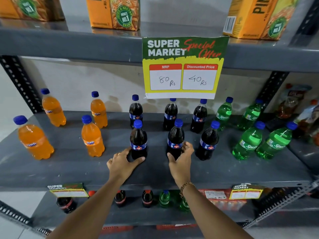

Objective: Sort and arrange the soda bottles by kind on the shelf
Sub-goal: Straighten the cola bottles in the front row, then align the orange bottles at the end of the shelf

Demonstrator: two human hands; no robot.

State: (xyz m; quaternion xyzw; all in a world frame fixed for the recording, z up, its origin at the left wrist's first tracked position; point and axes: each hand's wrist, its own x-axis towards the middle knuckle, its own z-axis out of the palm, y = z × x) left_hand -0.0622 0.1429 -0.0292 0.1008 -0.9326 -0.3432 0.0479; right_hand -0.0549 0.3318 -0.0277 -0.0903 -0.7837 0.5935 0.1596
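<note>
The left hand point(121, 163) is wrapping its grip around the base of one front-row cola bottle point(138, 140), while the right hand point(181, 161) is grasping the neighbouring cola bottle point(175, 140); both are standing upright on the grey shelf point(69, 168), between orange bottles point(92, 137) and green bottles point(248, 141).

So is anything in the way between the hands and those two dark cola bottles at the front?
Nothing visible. The left hand already wraps the base of the front-left cola bottle, and the right hand cups the front-middle cola bottle. The shelf in front of both is bare.
</note>
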